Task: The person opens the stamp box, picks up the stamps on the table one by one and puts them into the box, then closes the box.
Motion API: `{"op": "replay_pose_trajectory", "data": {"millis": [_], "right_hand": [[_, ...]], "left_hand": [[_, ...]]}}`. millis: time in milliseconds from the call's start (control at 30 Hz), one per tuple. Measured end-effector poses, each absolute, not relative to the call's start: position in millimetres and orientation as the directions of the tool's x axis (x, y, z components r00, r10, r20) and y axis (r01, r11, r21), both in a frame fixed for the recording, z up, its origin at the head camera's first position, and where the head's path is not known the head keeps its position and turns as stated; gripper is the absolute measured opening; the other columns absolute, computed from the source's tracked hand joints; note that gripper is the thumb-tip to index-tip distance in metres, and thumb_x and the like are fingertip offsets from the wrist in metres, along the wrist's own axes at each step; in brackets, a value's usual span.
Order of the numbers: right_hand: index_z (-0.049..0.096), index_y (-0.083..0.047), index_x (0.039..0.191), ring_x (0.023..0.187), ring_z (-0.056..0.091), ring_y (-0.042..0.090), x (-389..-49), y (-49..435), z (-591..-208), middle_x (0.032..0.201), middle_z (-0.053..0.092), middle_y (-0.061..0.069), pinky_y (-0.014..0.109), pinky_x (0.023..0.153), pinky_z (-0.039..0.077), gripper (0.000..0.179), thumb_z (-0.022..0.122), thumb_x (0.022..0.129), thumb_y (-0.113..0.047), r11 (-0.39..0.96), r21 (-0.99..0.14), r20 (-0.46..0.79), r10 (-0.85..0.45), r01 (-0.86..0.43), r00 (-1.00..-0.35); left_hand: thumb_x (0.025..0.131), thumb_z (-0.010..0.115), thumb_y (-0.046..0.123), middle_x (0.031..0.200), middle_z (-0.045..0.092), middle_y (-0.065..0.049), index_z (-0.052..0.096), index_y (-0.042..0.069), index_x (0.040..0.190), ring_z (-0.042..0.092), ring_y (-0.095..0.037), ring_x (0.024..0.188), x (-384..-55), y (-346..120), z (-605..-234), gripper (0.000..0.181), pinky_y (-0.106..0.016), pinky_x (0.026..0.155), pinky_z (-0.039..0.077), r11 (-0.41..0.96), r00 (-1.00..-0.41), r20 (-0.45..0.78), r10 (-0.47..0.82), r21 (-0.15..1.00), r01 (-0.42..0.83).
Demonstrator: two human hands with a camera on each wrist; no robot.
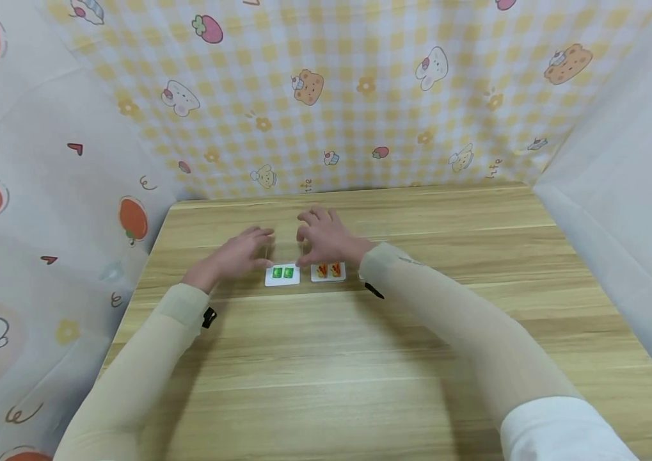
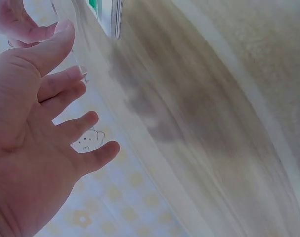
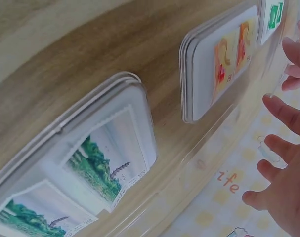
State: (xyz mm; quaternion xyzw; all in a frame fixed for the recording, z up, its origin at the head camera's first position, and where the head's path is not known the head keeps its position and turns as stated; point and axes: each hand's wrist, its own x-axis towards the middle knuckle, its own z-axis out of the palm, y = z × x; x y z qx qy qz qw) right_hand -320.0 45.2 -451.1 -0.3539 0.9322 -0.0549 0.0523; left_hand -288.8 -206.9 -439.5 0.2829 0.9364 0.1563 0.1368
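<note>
My left hand and right hand face each other over the table. Between them is a thin clear plastic cover, its edges held between thumb and index finger on each side; the other fingers are spread. Just in front of it lies a white card stack with two green pictures. Beside that, near the right hand, is another white stack with two orange-red pictures. In the right wrist view a third stack shows two green landscape pictures; the right forearm mostly hides it in the head view.
Clear plastic pieces lie behind the middle and right stacks. The wood-grain table stretches toward the front and right. A yellow checked cloth hangs along its back edge, and a pale printed curtain hangs at the left.
</note>
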Motion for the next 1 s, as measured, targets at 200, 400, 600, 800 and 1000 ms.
{"op": "replay_pose_trajectory", "data": {"millis": [200,400,600,800,1000], "right_hand": [[0.067,-0.024,0.115,0.148,0.019,0.034,-307.6,43.7,-449.1,0.160,0.031,0.005,0.068,0.114,0.016,0.059,0.070,0.080,-0.071,0.733,-0.129,-0.079,-0.679,-0.668,-0.730],[0.067,-0.024,0.112,0.148,0.019,0.034,-300.6,41.2,-451.5,0.160,0.030,0.004,0.067,0.115,0.015,0.059,0.068,0.079,-0.073,0.730,-0.097,-0.095,-0.683,-0.676,-0.724],[0.067,-0.024,0.107,0.149,0.018,0.036,-292.6,39.6,-454.2,0.160,0.031,0.005,0.068,0.114,0.012,0.056,0.069,0.079,-0.072,0.722,-0.106,-0.098,-0.692,-0.684,-0.715],[0.066,-0.024,0.104,0.148,0.018,0.035,-288.4,37.5,-457.3,0.159,0.031,0.006,0.068,0.114,0.012,0.056,0.067,0.079,-0.074,0.712,-0.080,-0.098,-0.702,-0.698,-0.705],[0.065,-0.023,0.099,0.147,0.021,0.036,-286.1,35.8,-459.2,0.157,0.034,0.007,0.069,0.113,0.014,0.055,0.068,0.078,-0.075,0.705,-0.064,-0.079,-0.709,-0.706,-0.701]], "left_hand": [[0.093,0.074,0.029,0.160,0.031,-0.018,0.050,-0.001,0.145,0.018,-0.048,0.147,-278.5,-209.8,-441.0,0.065,-0.067,0.113,0.019,0.777,-0.780,-0.175,0.600,0.361,0.516],[0.092,0.075,0.031,0.160,0.031,-0.019,0.047,-0.001,0.147,0.019,-0.047,0.147,-271.8,-209.4,-444.4,0.069,-0.063,0.115,0.018,0.781,-0.781,-0.186,0.596,0.358,0.511],[0.092,0.075,0.033,0.159,0.033,-0.019,0.049,0.000,0.146,0.020,-0.046,0.147,-264.6,-211.0,-448.0,0.068,-0.065,0.114,0.019,0.785,-0.780,-0.196,0.594,0.356,0.508],[0.091,0.076,0.034,0.157,0.038,-0.017,0.056,0.002,0.141,0.025,-0.042,0.147,-260.6,-210.6,-451.9,0.063,-0.062,0.113,0.025,0.785,-0.779,-0.189,0.598,0.334,0.522],[0.090,0.078,0.034,0.152,0.043,-0.017,0.060,0.002,0.136,0.033,-0.038,0.143,-258.8,-208.3,-453.8,0.059,-0.060,0.111,0.032,0.779,-0.779,-0.163,0.606,0.318,0.540]]}}
